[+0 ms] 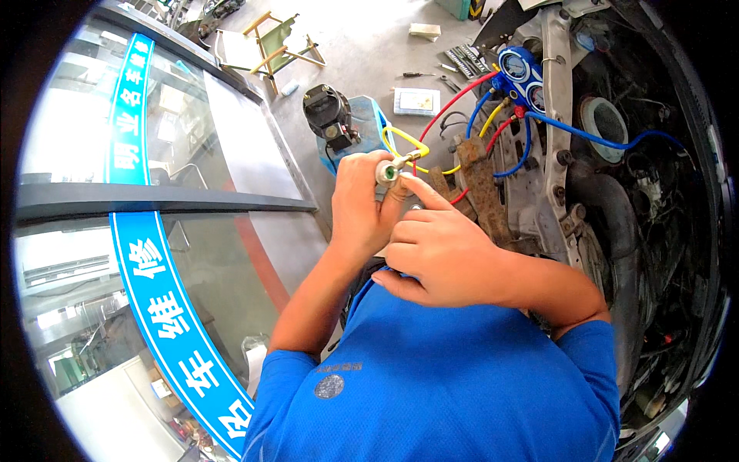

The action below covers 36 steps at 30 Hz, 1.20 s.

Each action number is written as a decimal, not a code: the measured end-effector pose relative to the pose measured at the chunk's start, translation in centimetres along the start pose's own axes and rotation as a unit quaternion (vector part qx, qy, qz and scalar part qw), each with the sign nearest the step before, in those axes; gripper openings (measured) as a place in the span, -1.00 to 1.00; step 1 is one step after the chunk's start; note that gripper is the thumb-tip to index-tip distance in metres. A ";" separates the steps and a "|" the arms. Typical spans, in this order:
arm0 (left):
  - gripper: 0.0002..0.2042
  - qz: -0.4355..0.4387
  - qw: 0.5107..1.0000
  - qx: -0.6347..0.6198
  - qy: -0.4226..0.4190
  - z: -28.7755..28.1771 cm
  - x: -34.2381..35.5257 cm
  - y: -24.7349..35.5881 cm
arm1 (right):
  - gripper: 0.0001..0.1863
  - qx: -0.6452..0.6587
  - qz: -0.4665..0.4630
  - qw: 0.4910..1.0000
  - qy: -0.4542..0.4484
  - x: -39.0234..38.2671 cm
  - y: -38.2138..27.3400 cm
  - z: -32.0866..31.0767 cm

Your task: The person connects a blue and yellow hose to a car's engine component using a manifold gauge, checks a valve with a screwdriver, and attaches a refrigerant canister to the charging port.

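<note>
My left hand (363, 204) is closed round a brass-and-silver hose fitting (387, 172), its round end facing up with green inside. A yellow hose (419, 144) loops away beside the fitting. Stretched toward that end is the index finger of my right hand (446, 254), its tip at or touching the rim. The other right fingers curl in and the thumb stands apart; I see nothing gripped there. A small silver round piece (416, 206) shows between the hands, and I cannot tell what it belongs to.
A blue gauge manifold (519, 77) with red, blue and yellow hoses hangs on the opened vehicle front (558, 115) at right. Ahead stand a black-topped pump (327, 115), a blue bin (369, 123), a white case (416, 102) and a folding chair (277, 46). Glass doors (192, 138) line the left.
</note>
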State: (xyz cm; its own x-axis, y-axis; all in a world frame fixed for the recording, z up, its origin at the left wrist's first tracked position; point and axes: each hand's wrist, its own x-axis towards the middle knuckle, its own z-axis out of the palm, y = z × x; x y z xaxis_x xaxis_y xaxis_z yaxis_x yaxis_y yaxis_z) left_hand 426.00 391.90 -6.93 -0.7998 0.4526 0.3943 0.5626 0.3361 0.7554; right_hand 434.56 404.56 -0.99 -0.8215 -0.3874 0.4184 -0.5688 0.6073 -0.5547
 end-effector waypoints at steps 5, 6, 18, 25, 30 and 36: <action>-0.72 0.058 0.996 -0.061 -0.033 -1.0 0.2 -0.3 | -0.72 -0.032 -0.082 0.996 -0.007 0.1 0.6 -1.4; -0.72 0.074 0.993 -0.078 -0.043 -1.3 0.3 -0.2 | -0.73 -0.050 -0.097 0.994 -0.018 0.1 0.8 -1.5; -0.75 0.055 0.962 -0.227 -0.142 -2.9 0.2 0.0 | -0.86 -0.155 -0.215 0.961 -0.076 0.5 1.1 -3.4; -0.76 0.067 0.953 -0.249 -0.159 -3.2 0.6 0.0 | -0.87 -0.207 -0.263 0.935 -0.116 1.0 1.3 -3.7; -0.77 0.019 0.940 -0.276 -0.198 -3.6 0.6 0.1 | -0.82 -0.226 -0.264 0.915 -0.204 1.2 1.3 -4.0; -0.77 0.014 0.936 -0.280 -0.215 -3.5 0.8 -0.3 | -0.80 -0.229 -0.257 0.898 -0.274 1.3 1.3 -4.2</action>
State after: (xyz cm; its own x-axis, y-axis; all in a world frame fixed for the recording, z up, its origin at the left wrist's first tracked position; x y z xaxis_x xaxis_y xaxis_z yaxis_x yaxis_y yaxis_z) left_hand 424.44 389.24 -5.00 -0.5600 0.7858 0.2625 0.2890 -0.1116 0.9508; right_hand 432.91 407.78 1.79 -0.4223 -0.9051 0.0489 -0.9057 0.4235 0.0167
